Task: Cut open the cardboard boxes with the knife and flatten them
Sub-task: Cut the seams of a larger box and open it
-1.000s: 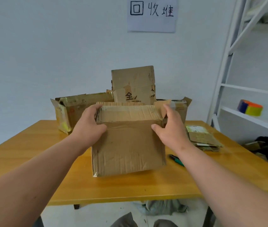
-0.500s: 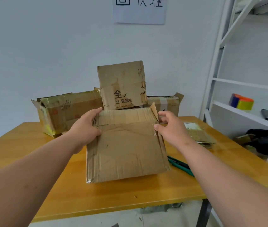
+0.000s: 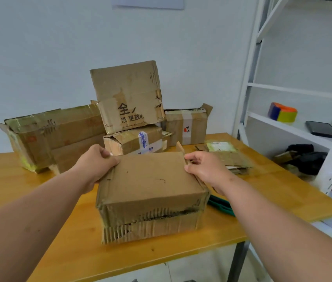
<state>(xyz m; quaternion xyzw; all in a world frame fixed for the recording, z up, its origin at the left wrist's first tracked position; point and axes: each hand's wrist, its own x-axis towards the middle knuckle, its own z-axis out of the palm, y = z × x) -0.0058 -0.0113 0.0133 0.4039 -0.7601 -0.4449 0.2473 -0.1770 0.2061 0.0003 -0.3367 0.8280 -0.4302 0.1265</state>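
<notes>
A worn brown cardboard box (image 3: 148, 180) lies on the wooden table (image 3: 39, 231) right in front of me, its split seam facing me. My left hand (image 3: 97, 162) grips the box's far left corner. My right hand (image 3: 203, 167) holds the far right edge, fingers curled on a small flap. A green-handled knife (image 3: 221, 205) lies on the table just right of the box, partly hidden under my right forearm.
Several more cardboard boxes (image 3: 128, 98) are stacked at the table's back against the wall. Flattened cardboard (image 3: 228, 155) lies at the back right. A white shelf rack (image 3: 295, 123) with a phone and a coloured object stands to the right.
The box has been tipped from standing upright to lying flat on the table, seam toward me. Both hands stayed on its far edge. The view has dipped lower.
</notes>
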